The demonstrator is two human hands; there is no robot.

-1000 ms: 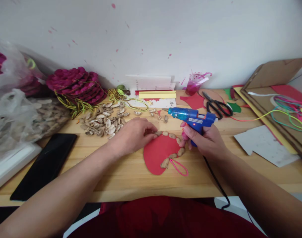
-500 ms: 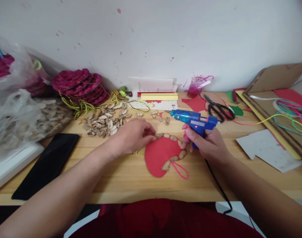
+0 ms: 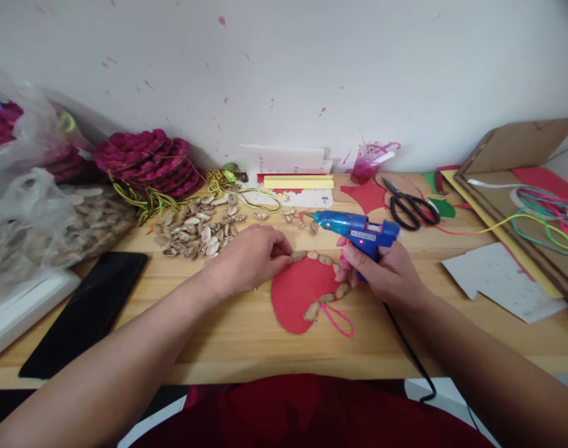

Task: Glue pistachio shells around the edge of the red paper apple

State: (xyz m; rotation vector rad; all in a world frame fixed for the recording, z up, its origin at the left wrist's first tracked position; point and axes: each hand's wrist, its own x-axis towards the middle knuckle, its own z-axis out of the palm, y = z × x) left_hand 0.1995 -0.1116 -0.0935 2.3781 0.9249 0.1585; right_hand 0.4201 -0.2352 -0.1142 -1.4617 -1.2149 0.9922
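A red heart-shaped piece [image 3: 293,292] lies on the wooden table, with peanut shells [image 3: 326,259] along part of its edge. At its upper left edge, my left hand [image 3: 258,256] has thumb and fingers closed on a peanut shell [image 3: 298,256], partly covered by the fingertips. A blue hot glue gun [image 3: 356,230] is gripped in my right hand [image 3: 391,267], its nozzle pointing left above the heart and its small red light lit. My right fingertips come close to the heart's right edge. A pink cord loop [image 3: 339,320] sticks out from the heart's lower right.
Loose peanut shells [image 3: 197,227] are heaped at the left, near a black phone [image 3: 85,314] and a plastic bag [image 3: 41,218]. Behind stand stacked magenta pieces [image 3: 148,162] and a stained cup [image 3: 365,165]. Scissors [image 3: 409,205] and cardboard [image 3: 517,146] lie right; a black cable [image 3: 412,351] trails down.
My right hand has drawn the glue gun slightly left and a little down. My left hand stays at the heart's upper left edge, fingers still on the shell.
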